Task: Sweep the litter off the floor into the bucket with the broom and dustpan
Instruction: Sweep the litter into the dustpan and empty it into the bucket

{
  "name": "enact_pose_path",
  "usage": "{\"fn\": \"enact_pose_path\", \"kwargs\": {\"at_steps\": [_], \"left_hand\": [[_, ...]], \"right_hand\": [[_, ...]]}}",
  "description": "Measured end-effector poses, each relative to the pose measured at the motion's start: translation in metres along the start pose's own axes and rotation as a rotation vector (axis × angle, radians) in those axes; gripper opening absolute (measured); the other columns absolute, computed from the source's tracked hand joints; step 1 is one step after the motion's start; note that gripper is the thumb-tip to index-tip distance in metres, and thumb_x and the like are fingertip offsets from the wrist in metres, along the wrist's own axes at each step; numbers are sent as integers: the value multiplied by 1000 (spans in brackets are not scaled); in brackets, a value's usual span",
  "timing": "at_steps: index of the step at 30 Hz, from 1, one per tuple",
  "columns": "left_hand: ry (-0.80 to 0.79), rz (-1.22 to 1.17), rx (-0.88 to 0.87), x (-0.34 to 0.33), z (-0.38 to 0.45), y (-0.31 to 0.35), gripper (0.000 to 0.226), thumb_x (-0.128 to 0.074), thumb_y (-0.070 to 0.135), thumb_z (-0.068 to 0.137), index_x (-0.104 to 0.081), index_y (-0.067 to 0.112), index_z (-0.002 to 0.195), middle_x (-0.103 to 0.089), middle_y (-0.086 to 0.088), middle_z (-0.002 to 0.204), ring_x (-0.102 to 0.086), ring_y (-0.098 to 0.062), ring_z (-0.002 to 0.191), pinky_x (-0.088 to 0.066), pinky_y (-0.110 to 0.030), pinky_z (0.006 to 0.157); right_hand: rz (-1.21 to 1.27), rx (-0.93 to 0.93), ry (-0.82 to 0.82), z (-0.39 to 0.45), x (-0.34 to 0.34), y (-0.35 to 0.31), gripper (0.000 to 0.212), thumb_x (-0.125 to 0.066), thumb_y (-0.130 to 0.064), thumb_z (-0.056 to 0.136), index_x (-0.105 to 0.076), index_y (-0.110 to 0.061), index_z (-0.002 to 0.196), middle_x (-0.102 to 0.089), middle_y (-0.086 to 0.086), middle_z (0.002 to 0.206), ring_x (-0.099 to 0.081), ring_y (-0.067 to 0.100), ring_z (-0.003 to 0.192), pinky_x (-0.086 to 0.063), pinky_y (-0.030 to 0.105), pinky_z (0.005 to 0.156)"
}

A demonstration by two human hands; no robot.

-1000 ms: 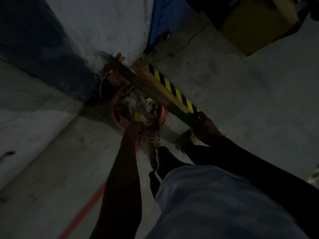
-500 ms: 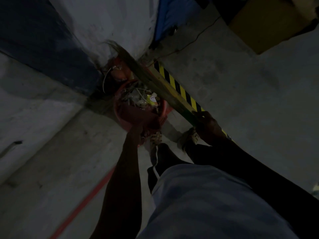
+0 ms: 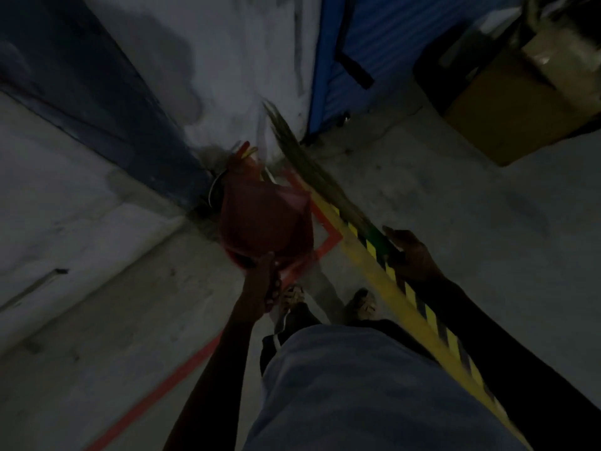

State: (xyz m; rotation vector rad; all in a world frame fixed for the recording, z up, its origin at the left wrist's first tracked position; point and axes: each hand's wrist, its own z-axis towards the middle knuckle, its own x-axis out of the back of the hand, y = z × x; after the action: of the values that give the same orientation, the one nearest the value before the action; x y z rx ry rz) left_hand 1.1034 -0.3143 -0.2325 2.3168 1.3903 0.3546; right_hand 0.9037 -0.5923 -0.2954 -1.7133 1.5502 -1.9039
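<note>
The red dustpan (image 3: 266, 219) is held by its handle in the left hand (image 3: 263, 281), the fingers closed around the grip. The pan is raised and tipped forward, so that its underside is turned to the camera and its mouth points down toward the corner of the wall. What is taken to be the bucket (image 3: 242, 166) is mostly hidden behind the pan; only a reddish rim and a thin wire-like handle can be made out just beyond it, and this cannot be told with certainty in the dim, blurred view. The broom (image 3: 305, 167) is gripped in the right hand (image 3: 411, 255), the fingers wrapped around its green binding, with the straw bristles lifted off the floor (image 3: 422, 206) and angled up toward the blue shutter (image 3: 357, 56). A yellow-and-black striped line (image 3: 416, 307) is seen on the floor beneath the broom.

The step in hand is judged to be the emptying of the dustpan into the bucket. No litter can be seen, either in the pan or on the floor nearby. For the next move, the pan would need to be kept over the bucket's opening until it is empty, then righted and lowered to the floor, with the broom brought down beside it if more litter remains.
</note>
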Motion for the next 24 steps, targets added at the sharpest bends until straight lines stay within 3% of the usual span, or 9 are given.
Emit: {"fn": "enact_pose_path", "kwargs": {"at_steps": [2,3,5,7,8,9,12,18,24], "left_hand": [[14,-39,-86,-21,-20,8,57,-47,54,102,-69,1,106,-53,-14,61,-46,-23,36,-41,-23,37],[29,-51,-145,-35,-33,13,58,-45,51,104,-68,-2,116,-62,-26,73,-56,-39,47,-55,-35,48],[86,-64,-263,-67,-57,19,53,-42,41,108,-67,-4,124,-70,-30,98,-64,-49,83,-55,-51,85],[80,-82,-357,-95,-70,14,47,-46,41,107,-83,24,82,-73,-5,67,-66,-24,54,-51,-36,74],[83,-91,-377,-107,-74,10,54,-49,47,104,-76,32,61,-63,4,54,-55,-11,42,-41,-27,63],[93,-99,-372,-117,-77,6,56,-51,55,101,-68,30,54,-55,5,50,-47,-8,39,-32,-24,55],[114,-134,-336,-146,-91,-1,62,-50,69,94,-53,22,54,-43,0,48,-33,-14,34,-21,-20,46],[136,-252,-483,-183,-120,-9,58,-50,62,98,-59,23,56,-46,-6,56,-39,-15,42,-21,-24,51],[93,-280,-561,-195,-131,-4,55,-47,58,100,-56,19,63,-44,0,51,-37,-13,35,-26,-15,39]], "right_hand": [[82,-60,-32,13,33,3,56,-68,0,87,-46,8,137,-48,19,132,-56,48,115,-53,18,79],[108,-69,-61,18,48,3,59,-64,10,86,-45,0,140,-48,17,135,-59,49,108,-52,14,69],[145,-107,-161,25,73,6,62,-58,12,89,-45,-13,145,-53,18,137,-62,49,98,-55,31,61],[187,-132,-230,32,93,11,62,-56,12,90,-46,-17,145,-53,6,142,-65,42,96,-56,41,61],[219,-145,-263,37,101,15,62,-55,12,91,-46,-18,145,-50,0,145,-68,35,94,-58,41,63],[247,-150,-294,43,109,19,62,-53,12,93,-44,-19,146,-49,-2,147,-69,31,92,-59,42,66],[339,-143,-352,65,134,22,60,-47,8,98,-37,-21,150,-56,2,138,-69,31,81,-59,39,67],[455,-287,-323,111,158,29,48,-47,12,95,-54,-7,138,-61,9,128,-64,34,70,-56,37,60],[947,-535,-140,134,161,37,42,-49,6,97,-51,-23,127,-62,16,105,-60,36,75,-56,38,61]]}}
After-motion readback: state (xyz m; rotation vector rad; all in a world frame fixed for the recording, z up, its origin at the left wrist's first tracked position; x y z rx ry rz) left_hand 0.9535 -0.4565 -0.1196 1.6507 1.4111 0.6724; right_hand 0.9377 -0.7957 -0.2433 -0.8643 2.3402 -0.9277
